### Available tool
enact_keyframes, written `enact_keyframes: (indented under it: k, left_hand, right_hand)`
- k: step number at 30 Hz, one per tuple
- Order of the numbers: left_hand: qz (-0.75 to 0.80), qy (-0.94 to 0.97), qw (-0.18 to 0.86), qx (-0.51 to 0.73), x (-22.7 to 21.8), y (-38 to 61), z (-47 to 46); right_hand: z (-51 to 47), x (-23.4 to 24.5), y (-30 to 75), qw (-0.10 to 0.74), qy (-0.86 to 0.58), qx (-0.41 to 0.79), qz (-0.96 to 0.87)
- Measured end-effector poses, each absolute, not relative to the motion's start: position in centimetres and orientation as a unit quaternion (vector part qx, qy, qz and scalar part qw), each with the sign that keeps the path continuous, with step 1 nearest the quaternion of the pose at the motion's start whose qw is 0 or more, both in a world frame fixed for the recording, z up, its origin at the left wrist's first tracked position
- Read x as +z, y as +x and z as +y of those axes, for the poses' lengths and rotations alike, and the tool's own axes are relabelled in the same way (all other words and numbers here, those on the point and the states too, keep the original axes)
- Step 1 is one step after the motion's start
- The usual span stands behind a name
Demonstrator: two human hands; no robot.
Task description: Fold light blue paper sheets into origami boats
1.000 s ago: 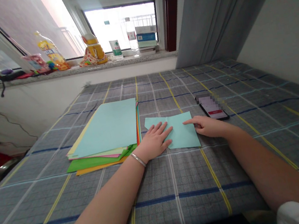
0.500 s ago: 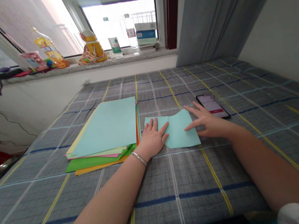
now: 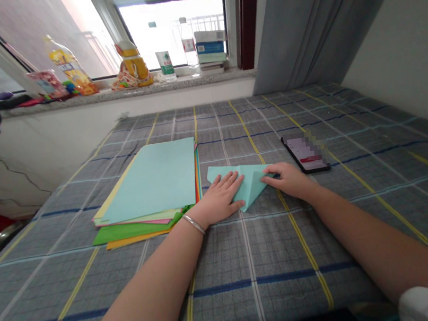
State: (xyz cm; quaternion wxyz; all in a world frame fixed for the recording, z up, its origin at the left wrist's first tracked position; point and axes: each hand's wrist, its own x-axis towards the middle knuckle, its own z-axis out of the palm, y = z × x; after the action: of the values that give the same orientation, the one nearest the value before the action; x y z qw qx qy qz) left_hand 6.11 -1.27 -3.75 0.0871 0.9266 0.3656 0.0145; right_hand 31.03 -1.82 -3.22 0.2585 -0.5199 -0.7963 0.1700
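Folding is the work in hand, seen from the head camera. A small light-blue sheet (image 3: 253,187) lies on the checked bedspread (image 3: 254,267), just right of a stack of coloured paper (image 3: 152,180) and left of a phone (image 3: 305,153).

The left hand (image 3: 219,198) is spread open, palm down, with its fingers flat on the left part of the sheet, pinning it to the cloth. A bracelet (image 3: 194,224) sits at that wrist. The right hand (image 3: 287,179) has its fingers curled loosely, the fingertips at the right edge of a flap turned over onto the sheet. Whether they pinch the flap or only press it I cannot tell from here.

I judge this to be the turning-over of the right side, with the flap laid over but not yet flattened, since it looks slightly raised. Sharpening that crease would call for the left hand's hold to stop the sheet sliding on the soft cloth, and for even pressure along the slanted edge.

The sheet's long axis runs left to right, its far edge straight and roughly level. The near side narrows to a point aimed at the person, just right of the left hand's fingertips, and the slanted edge rises from there to the right hand.

On the far windowsill (image 3: 108,96) stand bottles and boxes, well apart from all this.
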Motion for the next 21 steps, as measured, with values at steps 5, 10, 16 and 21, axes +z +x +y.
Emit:
enact_keyframes:
  k: [5, 10, 16, 21]
  left_hand:
    - [0.356, 0.927, 0.116, -0.007, -3.3, 5.8, -1.1]
    - [0.359, 0.924, 0.132, -0.019, -3.0, 5.8, -1.0]
    - [0.381, 0.916, 0.124, -0.026, -3.2, 6.3, -1.5]
    - [0.387, 0.916, 0.107, -0.027, -3.6, 6.5, -1.6]
  right_hand:
    - [-1.6, -3.7, 29.8, 0.274, -0.558, 0.193, -0.759]
    - [-1.0, -4.5, 29.4, 0.269, -0.566, 0.183, -0.757]
    - [-0.6, -4.6, 28.7, 0.226, -0.596, 0.152, -0.756]
    - [-0.7, -4.8, 28.2, 0.221, -0.597, 0.117, -0.762]
